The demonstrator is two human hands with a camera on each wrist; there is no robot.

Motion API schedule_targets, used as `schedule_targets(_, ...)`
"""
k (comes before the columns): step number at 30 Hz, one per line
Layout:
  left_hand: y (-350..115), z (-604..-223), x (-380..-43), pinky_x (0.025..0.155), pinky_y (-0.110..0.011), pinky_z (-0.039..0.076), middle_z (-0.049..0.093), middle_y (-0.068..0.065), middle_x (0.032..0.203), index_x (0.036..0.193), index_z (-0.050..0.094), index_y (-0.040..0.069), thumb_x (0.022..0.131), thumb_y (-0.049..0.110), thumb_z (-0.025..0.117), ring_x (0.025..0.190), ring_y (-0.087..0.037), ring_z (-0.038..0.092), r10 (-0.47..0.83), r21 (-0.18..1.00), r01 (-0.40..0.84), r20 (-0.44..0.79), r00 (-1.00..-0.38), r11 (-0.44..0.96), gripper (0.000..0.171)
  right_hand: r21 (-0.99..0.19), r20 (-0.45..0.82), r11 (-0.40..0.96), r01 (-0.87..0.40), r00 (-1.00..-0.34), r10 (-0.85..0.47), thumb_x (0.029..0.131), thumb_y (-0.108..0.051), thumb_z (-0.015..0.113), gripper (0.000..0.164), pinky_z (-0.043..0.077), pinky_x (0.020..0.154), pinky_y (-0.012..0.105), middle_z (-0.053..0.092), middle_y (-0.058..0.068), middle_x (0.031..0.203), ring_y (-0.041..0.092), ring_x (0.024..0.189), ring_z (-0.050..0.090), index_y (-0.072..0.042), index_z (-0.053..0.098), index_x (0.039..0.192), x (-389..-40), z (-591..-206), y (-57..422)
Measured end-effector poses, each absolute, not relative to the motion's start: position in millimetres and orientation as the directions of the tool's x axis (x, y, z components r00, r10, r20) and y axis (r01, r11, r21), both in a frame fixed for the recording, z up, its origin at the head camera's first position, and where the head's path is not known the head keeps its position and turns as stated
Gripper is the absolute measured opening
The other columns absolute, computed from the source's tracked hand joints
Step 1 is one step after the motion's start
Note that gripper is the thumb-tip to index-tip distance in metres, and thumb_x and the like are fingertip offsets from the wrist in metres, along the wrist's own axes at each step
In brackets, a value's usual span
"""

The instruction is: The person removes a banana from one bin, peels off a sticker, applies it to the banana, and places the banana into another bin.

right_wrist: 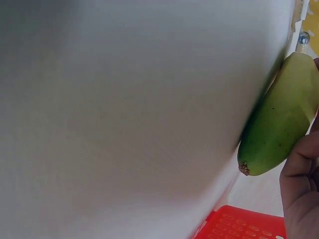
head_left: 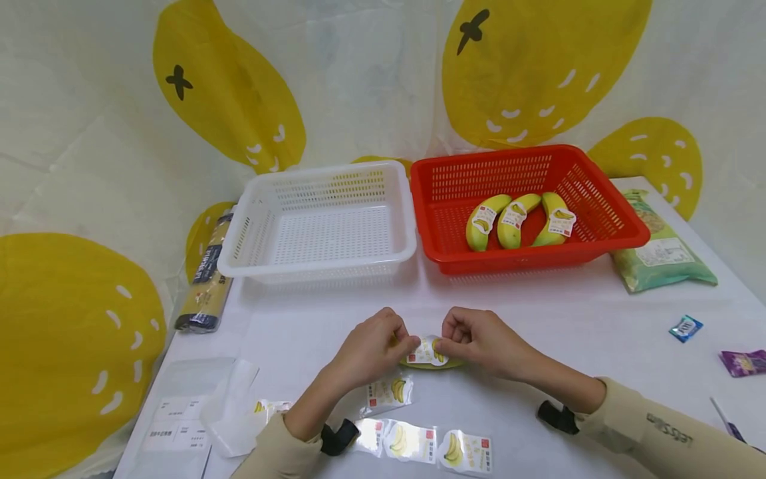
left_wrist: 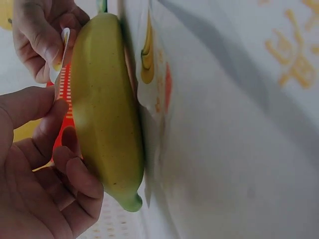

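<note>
A yellow-green banana [head_left: 432, 366] lies on the white table in front of me. Over it is a white banana-print sticker [head_left: 426, 351], stretched between my two hands. My left hand [head_left: 372, 347] pinches the sticker's left end with thumb and finger. The other end is pinched by my right hand [head_left: 489, 342]. In the left wrist view the sticker [left_wrist: 65, 47] is seen edge-on, just off the peel of the banana [left_wrist: 107, 104], and left fingertips touch the peel. The right wrist view shows the green tip of the banana [right_wrist: 274, 124], with part of the right hand [right_wrist: 301, 184] beside it.
Behind stand a white basket [head_left: 317, 269] and a red basket [head_left: 526, 258] holding three stickered bananas [head_left: 510, 226]. More stickers [head_left: 409, 442] lie nearest me. Left are clear packaging [head_left: 173, 426] and a spaghetti pack [head_left: 206, 279]; right, a green bag [head_left: 664, 253] and small wrapped packets [head_left: 685, 328].
</note>
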State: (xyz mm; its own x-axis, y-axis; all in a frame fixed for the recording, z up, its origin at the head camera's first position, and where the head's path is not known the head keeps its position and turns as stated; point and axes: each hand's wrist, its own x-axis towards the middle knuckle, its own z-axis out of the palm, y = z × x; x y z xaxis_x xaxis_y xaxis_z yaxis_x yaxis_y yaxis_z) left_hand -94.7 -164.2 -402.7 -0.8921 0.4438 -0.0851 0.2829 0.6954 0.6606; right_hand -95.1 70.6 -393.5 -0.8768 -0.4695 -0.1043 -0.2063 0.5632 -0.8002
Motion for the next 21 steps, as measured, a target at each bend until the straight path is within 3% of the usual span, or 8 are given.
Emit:
schedule_targets(11,-163.8,-408.8,-92.9,0.064,-0.021,0.041,0.055,0.007,0.085,0.076,0.059,0.018,0.093,0.028,0.071,0.069,-0.006,0.048,0.414,0.661,0.274,-0.061,-0.908,0.698,0.023,-0.745,-0.074,0.618,-0.252,-0.889,-0.452,0.085,-0.020,0.082,0.023,0.042,0.057,0.019,0.056,-0.009,0.069,0.003,0.063,0.049,-0.016,0.060,0.087,-93.2,-397.0,68.1)
schedule_targets(17,-166.6,-412.4,-93.4,0.067,-0.022,0.041,0.052,0.003,0.084,0.091,0.056,0.014,0.092,0.022,0.074,0.074,-0.009,0.047,0.419,0.704,0.279,-0.029,-0.908,0.653,0.019,-0.691,-0.068,0.665,-0.282,-0.891,-0.449,0.084,-0.022,0.082,0.027,0.040,0.056,0.020,0.052,-0.012,0.067,0.001,0.059,0.047,-0.016,0.059,0.095,-92.3,-397.8,67.0)
schedule_targets(21,-169.2,-412.9,-93.0,0.072,-0.023,0.044,0.055,0.003,0.088,0.097,0.061,0.015,0.094,0.015,0.071,0.081,-0.010,0.051,0.465,0.714,0.329,0.004,-0.885,0.619,0.010,-0.659,-0.011,0.651,-0.377,-0.861,-0.509,0.086,-0.020,0.081,0.026,0.042,0.059,0.020,0.052,-0.013,0.072,0.000,0.063,0.047,-0.017,0.062,0.102,-92.1,-398.4,68.7)
